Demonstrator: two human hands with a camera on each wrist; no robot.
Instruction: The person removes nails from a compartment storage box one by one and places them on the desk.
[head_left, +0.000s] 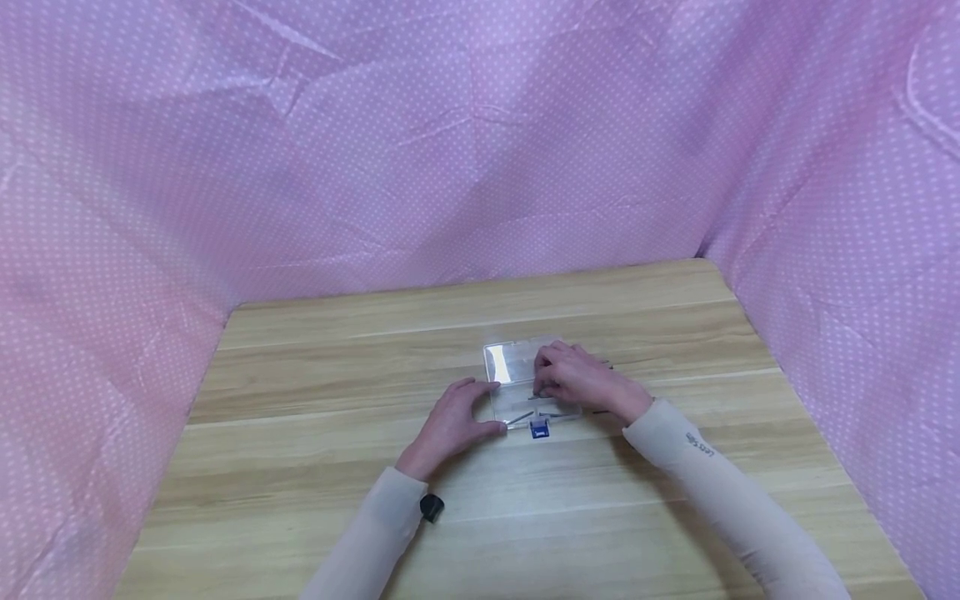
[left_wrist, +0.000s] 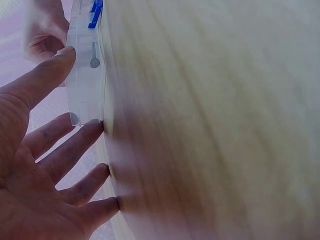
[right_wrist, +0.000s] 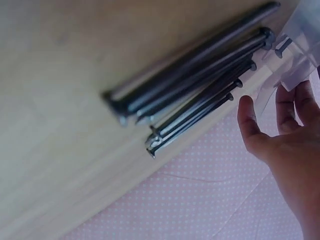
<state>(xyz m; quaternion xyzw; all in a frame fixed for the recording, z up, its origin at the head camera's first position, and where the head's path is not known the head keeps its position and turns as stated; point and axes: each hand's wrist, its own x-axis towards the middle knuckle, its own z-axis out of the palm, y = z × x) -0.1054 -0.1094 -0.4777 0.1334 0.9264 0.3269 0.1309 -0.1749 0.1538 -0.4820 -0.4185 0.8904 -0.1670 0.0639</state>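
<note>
A clear plastic box [head_left: 506,404] lies on the table with its lid [head_left: 517,360] open toward the back and a blue latch [head_left: 539,430] at the front. My left hand [head_left: 453,421] holds the box's left end, thumb at the front corner and fingertips at the side. One nail [left_wrist: 94,55] shows through the box wall in the left wrist view. Over the box, my right hand [head_left: 573,375] has bent fingers, with a short dark nail [head_left: 534,397] at the fingertips; its grip is partly hidden. Inside the front compartments lie nails [head_left: 520,418].
Several loose dark nails [right_wrist: 195,75] of different lengths lie side by side on the wooden table [head_left: 300,392], right of the box. Pink dotted cloth [head_left: 450,167] hangs behind the table and along its sides.
</note>
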